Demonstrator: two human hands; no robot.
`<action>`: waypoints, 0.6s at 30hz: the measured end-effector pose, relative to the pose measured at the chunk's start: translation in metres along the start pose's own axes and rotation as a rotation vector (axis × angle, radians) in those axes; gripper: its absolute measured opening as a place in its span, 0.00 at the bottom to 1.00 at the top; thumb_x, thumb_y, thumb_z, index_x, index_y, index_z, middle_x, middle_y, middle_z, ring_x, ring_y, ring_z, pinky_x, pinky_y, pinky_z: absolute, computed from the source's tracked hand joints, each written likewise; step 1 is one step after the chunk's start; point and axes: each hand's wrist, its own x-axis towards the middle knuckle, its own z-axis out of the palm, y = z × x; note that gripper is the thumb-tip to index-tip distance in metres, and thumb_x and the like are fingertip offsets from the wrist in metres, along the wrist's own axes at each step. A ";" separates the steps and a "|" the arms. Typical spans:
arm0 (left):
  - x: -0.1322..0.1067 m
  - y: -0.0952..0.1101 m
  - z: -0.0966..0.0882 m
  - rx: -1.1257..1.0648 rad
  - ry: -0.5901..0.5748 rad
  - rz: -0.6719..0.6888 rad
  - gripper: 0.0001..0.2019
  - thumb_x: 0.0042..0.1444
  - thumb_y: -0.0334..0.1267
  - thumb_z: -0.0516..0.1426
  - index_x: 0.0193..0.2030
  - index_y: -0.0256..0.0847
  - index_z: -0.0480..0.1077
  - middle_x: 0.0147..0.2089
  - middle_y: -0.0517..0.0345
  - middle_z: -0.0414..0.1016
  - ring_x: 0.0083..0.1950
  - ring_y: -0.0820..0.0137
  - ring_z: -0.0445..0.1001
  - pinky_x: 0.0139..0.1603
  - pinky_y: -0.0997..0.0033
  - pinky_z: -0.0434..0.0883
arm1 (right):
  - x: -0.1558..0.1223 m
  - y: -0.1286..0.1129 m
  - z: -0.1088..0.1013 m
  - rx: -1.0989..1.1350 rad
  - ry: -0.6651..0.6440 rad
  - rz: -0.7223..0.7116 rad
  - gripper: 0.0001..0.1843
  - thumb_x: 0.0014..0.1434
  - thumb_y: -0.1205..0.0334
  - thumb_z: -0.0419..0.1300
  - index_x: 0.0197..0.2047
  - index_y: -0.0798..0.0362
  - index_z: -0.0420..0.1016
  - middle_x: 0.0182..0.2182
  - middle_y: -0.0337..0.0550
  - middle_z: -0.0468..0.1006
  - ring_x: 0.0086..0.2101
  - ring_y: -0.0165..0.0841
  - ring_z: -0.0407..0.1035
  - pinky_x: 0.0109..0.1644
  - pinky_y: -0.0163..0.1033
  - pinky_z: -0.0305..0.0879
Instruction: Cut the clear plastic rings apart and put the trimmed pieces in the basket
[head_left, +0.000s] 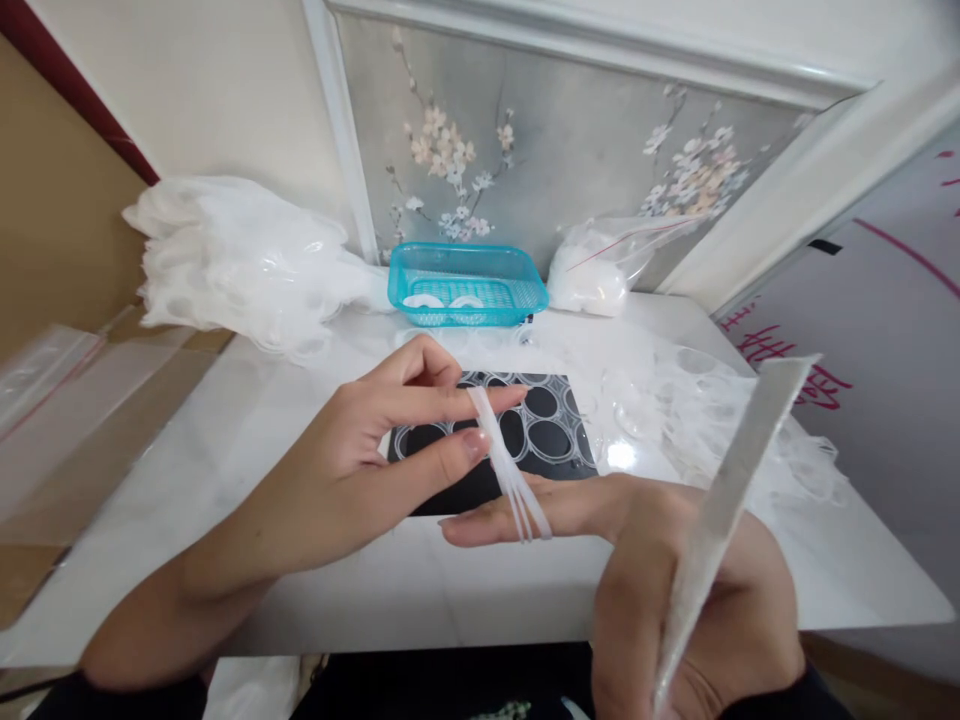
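Note:
My left hand (382, 450) pinches a thin stack of white curved patches (508, 465) between thumb and fingers, above the table's near middle. My right hand (675, 590) is closed round a long flat whitish tool (731, 500) that slants up to the right; its index finger stretches out left under the lower end of the patches and touches them. Beneath both hands lies a black tray (525, 435) with clear round wells.
A turquoise mesh basket (466, 285) with two white pieces stands at the back of the white table (262, 420). Piles of clear plastic blister sheets lie at back left (240, 260) and right (720, 420). A zip bag of white material (592, 275) leans on the wall.

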 end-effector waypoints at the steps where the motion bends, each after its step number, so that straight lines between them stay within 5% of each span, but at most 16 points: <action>1: 0.001 0.000 0.000 -0.017 -0.001 -0.010 0.12 0.61 0.37 0.57 0.48 0.56 0.77 0.38 0.61 0.63 0.42 0.75 0.68 0.54 0.70 0.73 | 0.000 -0.001 0.001 0.010 -0.003 0.011 0.19 0.64 0.51 0.56 0.32 0.53 0.83 0.33 0.47 0.84 0.65 0.35 0.53 0.71 0.39 0.32; 5: 0.002 0.002 0.001 -0.059 -0.009 -0.047 0.10 0.61 0.36 0.57 0.41 0.52 0.79 0.37 0.61 0.64 0.41 0.75 0.69 0.57 0.67 0.72 | -0.003 -0.002 0.006 0.032 0.039 0.042 0.21 0.65 0.50 0.54 0.32 0.53 0.83 0.32 0.48 0.84 0.66 0.35 0.50 0.71 0.40 0.32; 18: 0.002 0.003 -0.003 -0.019 -0.038 -0.023 0.18 0.60 0.31 0.55 0.51 0.58 0.75 0.37 0.60 0.65 0.40 0.74 0.67 0.46 0.73 0.71 | -0.007 0.005 0.006 -0.043 0.020 -0.037 0.19 0.66 0.53 0.53 0.36 0.54 0.83 0.34 0.44 0.84 0.65 0.35 0.53 0.72 0.40 0.31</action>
